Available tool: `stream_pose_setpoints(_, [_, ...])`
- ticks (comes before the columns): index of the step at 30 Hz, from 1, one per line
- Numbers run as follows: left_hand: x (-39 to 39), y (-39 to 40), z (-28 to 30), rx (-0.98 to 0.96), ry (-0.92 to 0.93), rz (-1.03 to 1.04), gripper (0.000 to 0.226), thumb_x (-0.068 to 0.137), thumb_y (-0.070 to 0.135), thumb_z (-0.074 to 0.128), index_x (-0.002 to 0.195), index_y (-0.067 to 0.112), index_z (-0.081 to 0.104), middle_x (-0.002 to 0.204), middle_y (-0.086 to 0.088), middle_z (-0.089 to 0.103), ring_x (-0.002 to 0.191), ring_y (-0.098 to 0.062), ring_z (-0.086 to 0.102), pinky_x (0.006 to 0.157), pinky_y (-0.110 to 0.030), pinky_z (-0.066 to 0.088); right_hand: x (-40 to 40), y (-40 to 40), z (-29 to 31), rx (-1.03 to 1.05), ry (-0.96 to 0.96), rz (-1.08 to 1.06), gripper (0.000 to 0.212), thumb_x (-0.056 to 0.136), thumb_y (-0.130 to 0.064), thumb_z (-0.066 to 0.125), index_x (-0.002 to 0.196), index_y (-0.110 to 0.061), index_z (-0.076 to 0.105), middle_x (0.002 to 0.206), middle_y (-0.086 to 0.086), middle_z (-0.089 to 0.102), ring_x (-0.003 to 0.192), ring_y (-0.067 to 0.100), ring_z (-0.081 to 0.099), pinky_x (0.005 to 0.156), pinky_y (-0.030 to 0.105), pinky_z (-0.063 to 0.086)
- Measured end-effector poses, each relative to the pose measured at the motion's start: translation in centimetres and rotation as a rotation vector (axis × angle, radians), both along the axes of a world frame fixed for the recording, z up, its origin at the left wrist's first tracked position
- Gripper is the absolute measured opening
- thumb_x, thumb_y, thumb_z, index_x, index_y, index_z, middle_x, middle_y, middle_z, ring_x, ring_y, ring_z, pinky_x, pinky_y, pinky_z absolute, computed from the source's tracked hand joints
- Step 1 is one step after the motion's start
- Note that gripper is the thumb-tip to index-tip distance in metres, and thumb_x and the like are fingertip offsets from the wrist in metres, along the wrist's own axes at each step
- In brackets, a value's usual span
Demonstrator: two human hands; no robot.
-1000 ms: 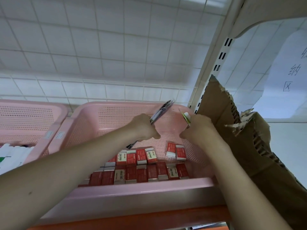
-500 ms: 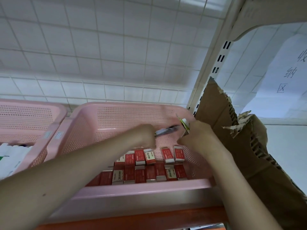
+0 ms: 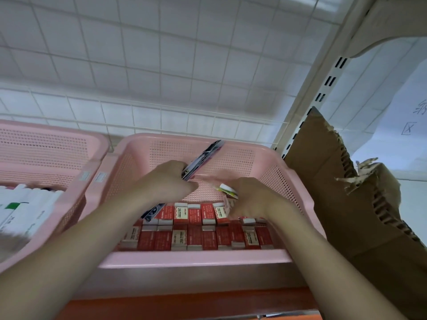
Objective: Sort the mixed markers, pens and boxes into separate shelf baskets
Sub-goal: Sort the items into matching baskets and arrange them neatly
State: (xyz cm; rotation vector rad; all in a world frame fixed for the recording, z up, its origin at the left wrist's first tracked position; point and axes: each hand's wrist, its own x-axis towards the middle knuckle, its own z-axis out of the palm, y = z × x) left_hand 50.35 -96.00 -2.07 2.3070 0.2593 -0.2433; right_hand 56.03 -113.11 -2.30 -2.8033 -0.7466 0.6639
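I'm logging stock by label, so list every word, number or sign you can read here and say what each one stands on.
"2B": printed on several red boxes in the middle pink basket.
"区": handwritten on the white paper sheet on the wall at right; the character above it is cut off.
Small print on the boxes, the basket stickers, the white markers and the dark packet in the left hand: too blurred to read.

- Both bare forearms reach forward and up from the bottom corners, converging toward the middle.
- The left hand is knuckles-up, its fingers curled round a dark, slanted packet that sticks out above and below the fist.
- The right hand, blurred, has its fingers bent, pinching a small white and yellow item.
- The two hands sit close together, apart.
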Motion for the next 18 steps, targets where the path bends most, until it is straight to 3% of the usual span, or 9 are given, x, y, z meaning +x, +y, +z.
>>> stream_pose_setpoints(4, [-0.1,0.3,-0.5,-0.009,0.020,0.010,0.019,0.090,0.025,0.056,0.107,0.017,0.057,0.077,-0.004,0.059,0.060,-0.017,0.056,0.053,-0.024,0.046,0.5,-0.8,-0.6,-0.025,0.031,-0.031,0.052,0.073,-0.013,0.077,0.121,-0.011,0.057,0.117,0.006,0.059,0.104,0.019,0.054,0.075,0.020,0.039])
stream_pose_setpoints(9, [0.3,0.3,-0.5,0.035,0.018,-0.018,0.017,0.090,0.026,0.056,0.105,0.016,0.057,0.073,-0.001,0.056,0.052,-0.012,0.052,0.043,-0.017,0.041,0.7,-1.5,-0.6,0.078,0.098,-0.015,0.067,0.072,-0.013,0.078,0.132,-0.019,0.049,0.121,-0.003,0.058,0.112,0.015,0.053,0.084,0.018,0.038])
stream_pose_setpoints(10, [0.3,0.3,-0.6,0.042,0.024,-0.024,0.018,0.090,0.026,0.056,0.105,0.016,0.057,0.073,-0.002,0.055,0.052,-0.013,0.052,0.044,-0.018,0.041,0.7,-1.6,-0.5,0.113,0.136,-0.010,0.058,0.074,-0.014,0.076,0.127,-0.021,0.053,0.114,-0.007,0.061,0.107,0.012,0.055,0.082,0.017,0.040])
stream_pose_setpoints(12, [0.4,0.3,-0.7,0.054,0.041,-0.032,0.020,0.090,0.025,0.056,0.106,0.013,0.057,0.072,-0.002,0.054,0.052,-0.014,0.051,0.046,-0.020,0.041,1.0,-1.9,-0.3,0.159,0.158,-0.063,0.021,0.082,-0.014,0.069,0.096,-0.026,0.060,0.079,-0.014,0.063,0.074,0.001,0.060,0.058,0.011,0.041])
stream_pose_setpoints(14, [0.5,0.3,-0.9,0.083,0.054,-0.034,0.021,0.091,0.025,0.056,0.107,0.012,0.057,0.072,-0.003,0.053,0.052,-0.015,0.051,0.047,-0.020,0.041,1.6,-2.4,-0.2,0.170,0.066,-0.171,0.018,0.088,-0.011,0.058,0.076,-0.024,0.056,0.061,-0.009,0.055,0.048,0.000,0.052,0.039,0.011,0.034])
stream_pose_setpoints(16, [0.6,0.1,-1.0,0.102,0.057,-0.039,0.021,0.091,0.025,0.056,0.106,0.011,0.057,0.072,-0.002,0.052,0.051,-0.013,0.050,0.046,-0.019,0.039,1.9,-2.9,0.0,0.027,-0.079,-0.226,0.012,0.091,-0.011,0.051,0.081,-0.017,0.055,0.067,-0.003,0.053,0.053,0.004,0.047,0.041,0.016,0.031])
stream_pose_setpoints(18, [0.6,-0.1,-1.3,0.095,0.058,-0.052,0.017,0.091,0.024,0.056,0.101,0.011,0.057,0.070,-0.002,0.052,0.049,-0.013,0.049,0.044,-0.018,0.039,1.7,-3.0,-0.1,-0.109,-0.132,-0.218,0.014,0.091,-0.010,0.049,0.100,-0.021,0.053,0.070,-0.006,0.049,0.060,0.005,0.044,0.048,0.017,0.031])
